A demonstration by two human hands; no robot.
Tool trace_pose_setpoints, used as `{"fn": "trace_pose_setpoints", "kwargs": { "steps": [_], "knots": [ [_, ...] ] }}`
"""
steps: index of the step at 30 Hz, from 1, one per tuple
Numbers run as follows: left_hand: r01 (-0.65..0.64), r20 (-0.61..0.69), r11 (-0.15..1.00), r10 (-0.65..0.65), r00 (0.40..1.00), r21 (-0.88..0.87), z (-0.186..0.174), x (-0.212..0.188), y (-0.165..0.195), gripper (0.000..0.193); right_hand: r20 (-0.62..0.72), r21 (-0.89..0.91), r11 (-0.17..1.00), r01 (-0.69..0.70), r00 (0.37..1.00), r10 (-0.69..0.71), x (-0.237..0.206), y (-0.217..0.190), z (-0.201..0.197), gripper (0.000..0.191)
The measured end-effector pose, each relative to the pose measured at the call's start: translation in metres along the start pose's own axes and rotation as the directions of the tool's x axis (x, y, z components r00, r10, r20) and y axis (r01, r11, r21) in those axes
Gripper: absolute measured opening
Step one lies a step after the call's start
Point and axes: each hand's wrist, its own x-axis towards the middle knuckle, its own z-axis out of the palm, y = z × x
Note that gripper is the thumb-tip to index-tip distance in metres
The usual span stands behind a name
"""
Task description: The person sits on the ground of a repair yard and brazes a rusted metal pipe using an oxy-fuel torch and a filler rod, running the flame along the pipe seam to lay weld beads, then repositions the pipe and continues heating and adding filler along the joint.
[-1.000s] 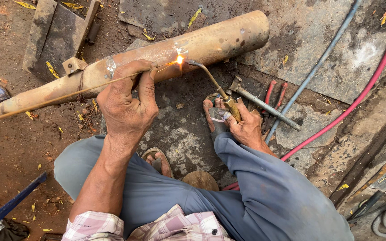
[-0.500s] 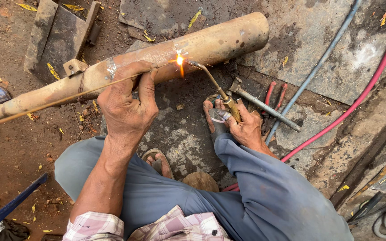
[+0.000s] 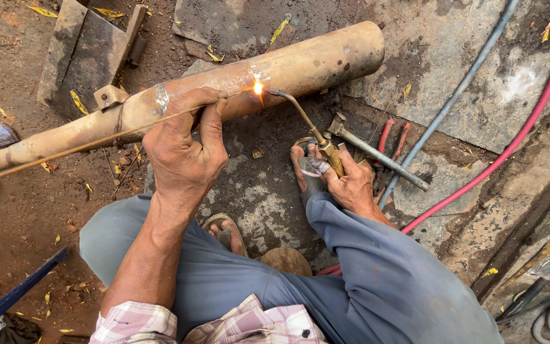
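Note:
A long rusty exhaust pipe (image 3: pixel 300 64) lies across the dirty ground. My left hand (image 3: pixel 183 150) pinches a thin filler rod (image 3: pixel 77 145) whose tip reaches a bright flame (image 3: pixel 258 87) on the pipe. My right hand (image 3: pixel 351 185) grips the brass handle of a gas torch (image 3: pixel 307 127); its bent nozzle points at the glowing spot. I squat, with my feet (image 3: pixel 303 169) in sandals under the pipe.
A red hose (image 3: pixel 510 140) and a grey hose (image 3: pixel 459 89) run off to the upper right. A metal tool (image 3: pixel 377 153) and red-handled pliers (image 3: pixel 393 137) lie beside my right hand. A metal plate piece (image 3: pixel 87 44) lies upper left, a blue bar (image 3: pixel 14 296) lower left.
The flame and both hands stay on nearly the same spot of the pipe; the flame flickers slightly.

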Motion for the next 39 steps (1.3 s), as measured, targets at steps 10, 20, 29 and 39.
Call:
{"fn": "trace_pose_setpoints", "kwargs": {
  "steps": [10, 20, 29, 39],
  "knots": [
    [0.029, 0.011, 0.999, -0.029, 1.0, -0.015, -0.0006, 0.0004, 0.0014, 0.016, -0.015, 0.009, 0.999, 0.034, 0.999, -0.033, 0.0015, -0.0025, -0.0006, 0.029],
    [0.027, 0.008, 1.0, -0.027, 1.0, -0.007, 0.0005, -0.0004, -0.0008, 0.016, -0.019, -0.036, 0.999, -0.027, 0.999, 0.027, 0.0005, -0.0022, 0.0005, 0.027],
    [0.004, -0.001, 1.0, -0.004, 1.0, -0.016, 0.0017, -0.0002, -0.0013, 0.016, -0.007, -0.039, 0.997, -0.061, 0.998, 0.061, 0.0004, -0.0008, 0.0018, 0.033],
    [0.01, 0.019, 1.0, -0.01, 1.0, -0.008, 0.0, 0.0001, -0.0016, 0.016, -0.009, -0.019, 1.0, -0.023, 1.0, 0.023, 0.001, -0.0046, 0.0006, 0.03]
  ]
}}
